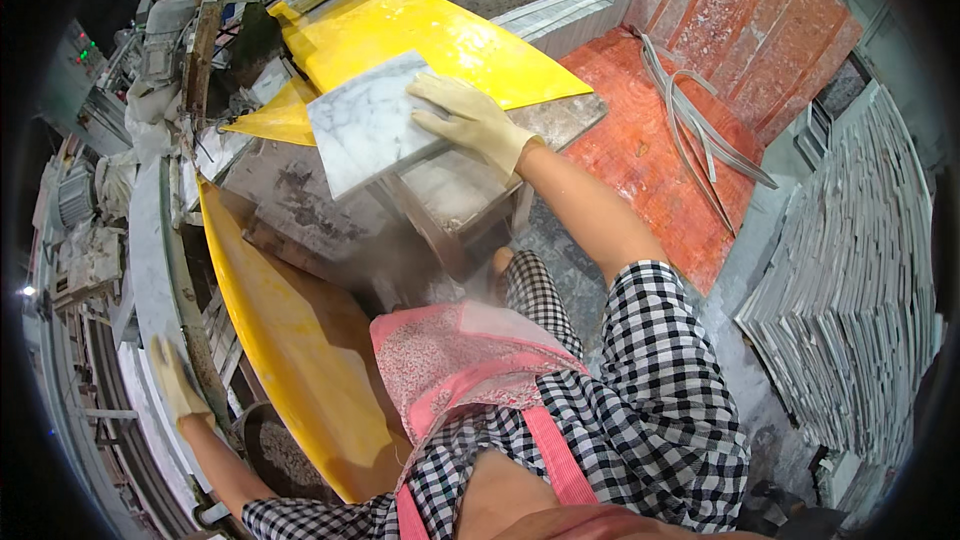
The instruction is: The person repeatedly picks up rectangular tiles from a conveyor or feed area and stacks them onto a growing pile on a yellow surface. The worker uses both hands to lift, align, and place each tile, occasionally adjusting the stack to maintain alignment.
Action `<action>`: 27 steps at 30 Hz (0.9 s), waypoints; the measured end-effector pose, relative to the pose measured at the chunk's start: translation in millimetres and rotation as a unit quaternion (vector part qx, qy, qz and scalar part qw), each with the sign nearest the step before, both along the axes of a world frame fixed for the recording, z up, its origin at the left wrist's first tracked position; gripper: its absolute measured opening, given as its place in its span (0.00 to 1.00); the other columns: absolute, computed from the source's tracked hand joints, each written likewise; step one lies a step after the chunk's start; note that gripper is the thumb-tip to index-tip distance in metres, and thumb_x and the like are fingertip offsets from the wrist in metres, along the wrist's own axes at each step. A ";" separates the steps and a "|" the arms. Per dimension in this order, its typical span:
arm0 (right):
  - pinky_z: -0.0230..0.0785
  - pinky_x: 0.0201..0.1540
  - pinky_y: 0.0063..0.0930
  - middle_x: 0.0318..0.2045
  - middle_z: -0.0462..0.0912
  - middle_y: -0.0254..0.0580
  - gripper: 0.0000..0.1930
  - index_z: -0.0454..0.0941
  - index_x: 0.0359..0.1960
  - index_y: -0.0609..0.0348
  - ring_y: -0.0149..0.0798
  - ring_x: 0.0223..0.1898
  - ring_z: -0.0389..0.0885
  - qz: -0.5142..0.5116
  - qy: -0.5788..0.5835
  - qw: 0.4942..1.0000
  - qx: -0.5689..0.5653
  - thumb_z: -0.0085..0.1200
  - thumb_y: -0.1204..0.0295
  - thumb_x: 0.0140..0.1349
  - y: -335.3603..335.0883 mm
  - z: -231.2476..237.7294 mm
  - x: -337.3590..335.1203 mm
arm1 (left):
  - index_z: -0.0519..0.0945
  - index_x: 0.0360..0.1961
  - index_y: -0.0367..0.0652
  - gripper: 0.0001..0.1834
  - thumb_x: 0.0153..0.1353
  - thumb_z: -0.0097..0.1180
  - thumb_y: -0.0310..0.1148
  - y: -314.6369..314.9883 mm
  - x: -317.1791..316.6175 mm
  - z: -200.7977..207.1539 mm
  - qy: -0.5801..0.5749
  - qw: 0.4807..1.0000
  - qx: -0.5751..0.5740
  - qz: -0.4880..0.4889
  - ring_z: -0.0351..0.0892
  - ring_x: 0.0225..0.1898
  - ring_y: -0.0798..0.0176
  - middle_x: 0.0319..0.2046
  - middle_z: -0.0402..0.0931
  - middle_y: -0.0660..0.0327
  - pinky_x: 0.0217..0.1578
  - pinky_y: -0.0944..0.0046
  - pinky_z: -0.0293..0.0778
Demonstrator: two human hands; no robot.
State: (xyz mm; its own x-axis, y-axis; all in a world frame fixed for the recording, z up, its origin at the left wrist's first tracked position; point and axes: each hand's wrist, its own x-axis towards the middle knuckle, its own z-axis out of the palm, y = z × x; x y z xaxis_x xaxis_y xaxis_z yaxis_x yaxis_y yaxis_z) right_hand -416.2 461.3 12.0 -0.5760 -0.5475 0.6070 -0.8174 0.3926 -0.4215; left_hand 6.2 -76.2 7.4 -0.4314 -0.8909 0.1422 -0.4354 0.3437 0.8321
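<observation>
- Grey-veined white marble tile (362,132) lies just left of the gloved right hand (472,122), above the worktable (285,175), longer side seemingly running toward that nearer hand
- Right fingers rest on its right end; any clamping from beneath, I cannot tell
- Gloved left hand (177,382), well apart, straight-fingered over a pale strip (155,270)
</observation>
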 end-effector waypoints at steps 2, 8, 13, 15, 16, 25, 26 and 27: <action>0.65 0.61 0.40 0.54 0.77 0.47 0.20 0.77 0.54 0.55 0.52 0.58 0.73 0.034 0.048 0.997 -0.050 0.57 0.58 0.66 -0.6 1.6 1.8 | 0.57 0.76 0.48 0.37 0.71 0.51 0.51 -19.1 50.8 4.8 0.049 0.997 0.061 0.022 0.62 0.70 0.53 0.73 0.59 0.57 0.69 0.51 0.60; 0.66 0.57 0.41 0.49 0.78 0.44 0.18 0.77 0.51 0.56 0.52 0.54 0.74 0.042 0.024 0.997 -0.062 0.56 0.59 0.66 -0.1 -0.7 4.5 | 0.59 0.74 0.41 0.38 0.73 0.44 0.57 -46.5 231.0 1.9 -0.278 0.948 0.055 0.149 0.63 0.69 0.49 0.72 0.61 0.49 0.68 0.53 0.59; 0.66 0.61 0.40 0.54 0.79 0.49 0.21 0.77 0.55 0.57 0.53 0.58 0.73 0.036 0.028 0.998 -0.047 0.57 0.58 0.66 -1.0 -2.1 0.5 | 0.60 0.74 0.40 0.43 0.73 0.34 0.65 16.3 278.0 -36.7 -0.088 0.981 0.075 0.155 0.61 0.70 0.49 0.72 0.61 0.51 0.70 0.53 0.57; 0.65 0.65 0.37 0.60 0.78 0.52 0.23 0.77 0.59 0.59 0.52 0.63 0.74 0.036 -0.019 0.999 -0.016 0.60 0.60 0.66 1.9 -3.3 -1.5 | 0.59 0.74 0.43 0.41 0.73 0.35 0.64 27.2 277.1 -42.5 -0.016 0.977 0.105 0.184 0.60 0.71 0.49 0.72 0.60 0.51 0.70 0.54 0.56; 0.64 0.66 0.37 0.60 0.78 0.51 0.23 0.77 0.59 0.59 0.51 0.63 0.73 0.036 -0.019 0.999 -0.023 0.59 0.60 0.67 2.6 -4.8 -1.8 | 0.59 0.74 0.44 0.40 0.73 0.36 0.63 26.3 277.1 -39.7 -0.049 0.975 0.058 0.207 0.60 0.71 0.49 0.72 0.60 0.51 0.70 0.54 0.56; 0.65 0.66 0.36 0.61 0.77 0.51 0.24 0.77 0.60 0.56 0.50 0.64 0.74 0.013 0.003 1.000 -0.012 0.59 0.58 0.67 0.7 -6.7 -5.0 | 0.71 0.65 0.38 0.35 0.68 0.54 0.55 -42.2 246.2 3.7 -0.227 0.963 0.137 0.043 0.72 0.53 0.56 0.54 0.75 0.54 0.53 0.54 0.69; 0.66 0.64 0.36 0.60 0.78 0.51 0.23 0.77 0.60 0.56 0.50 0.62 0.75 0.032 -0.041 0.998 -0.027 0.59 0.58 0.67 1.8 -5.5 -5.6 | 0.71 0.65 0.39 0.36 0.66 0.57 0.55 -48.3 239.8 5.5 -0.209 0.967 0.142 0.040 0.72 0.50 0.57 0.52 0.76 0.55 0.49 0.55 0.70; 0.67 0.64 0.36 0.60 0.78 0.50 0.23 0.77 0.59 0.56 0.50 0.62 0.76 0.037 -0.038 0.998 -0.027 0.59 0.58 0.67 2.3 -5.3 -5.0 | 0.72 0.65 0.39 0.36 0.65 0.59 0.54 -53.1 234.9 5.7 -0.191 0.970 0.146 0.037 0.72 0.47 0.58 0.49 0.76 0.56 0.46 0.55 0.70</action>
State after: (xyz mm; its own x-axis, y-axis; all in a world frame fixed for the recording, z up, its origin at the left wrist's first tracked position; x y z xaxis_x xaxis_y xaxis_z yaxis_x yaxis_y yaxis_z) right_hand -421.2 463.6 6.7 -0.5812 -0.5574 0.5928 -0.8078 0.3075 -0.5028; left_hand 241.1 -129.3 13.1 -0.3359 -0.8996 -0.2790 -0.7462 0.0734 0.6617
